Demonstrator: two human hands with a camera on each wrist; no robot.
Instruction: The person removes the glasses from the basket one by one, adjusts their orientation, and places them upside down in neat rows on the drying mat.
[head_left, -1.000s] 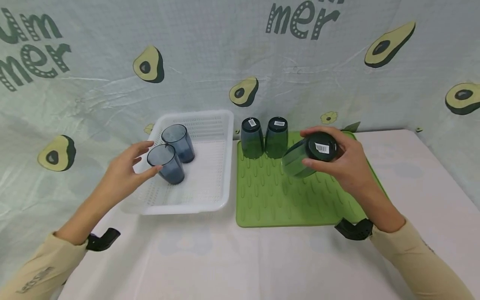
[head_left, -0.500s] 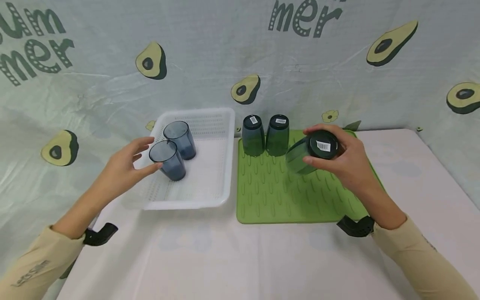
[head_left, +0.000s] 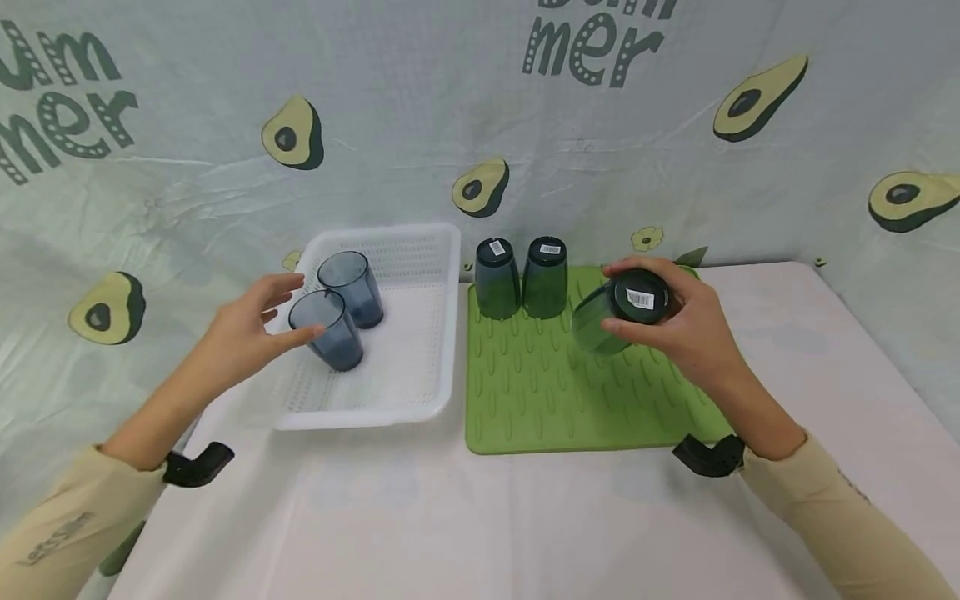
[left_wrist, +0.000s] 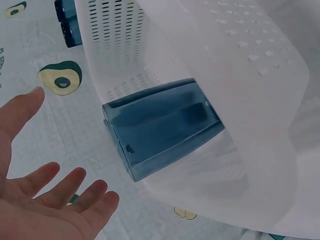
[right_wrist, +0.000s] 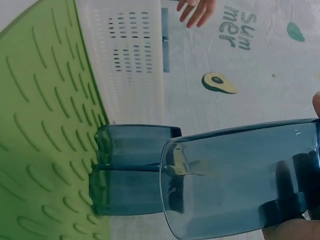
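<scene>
My left hand (head_left: 240, 337) hovers at the left rim of the white basket (head_left: 442, 400), thumb and fingers spread beside a blue-grey drinking glass (head_left: 337, 342). In the left wrist view a gap shows between those fingertips and the glass (left_wrist: 165, 130). A second glass (head_left: 360, 300) leans close behind it in the basket, mouth up. My right hand (head_left: 686, 321) grips a third glass (head_left: 596, 321) around its base end, over the green drying mat (head_left: 540, 408). It is tilted, with its mouth down to the left and its labelled base toward the head camera.
Two more glasses stand upside down at the mat's back left corner, a left one (head_left: 497, 283) and a right one (head_left: 545, 283), side by side. A pale cloth covers the table (head_left: 420, 525). Behind hangs a curtain (head_left: 405, 100) printed with avocados.
The view shifts a little with the head. In my right hand the glass has tipped slightly more mouth-down and moved a touch rightward over the mat. My left hand stays by the basket glass.
</scene>
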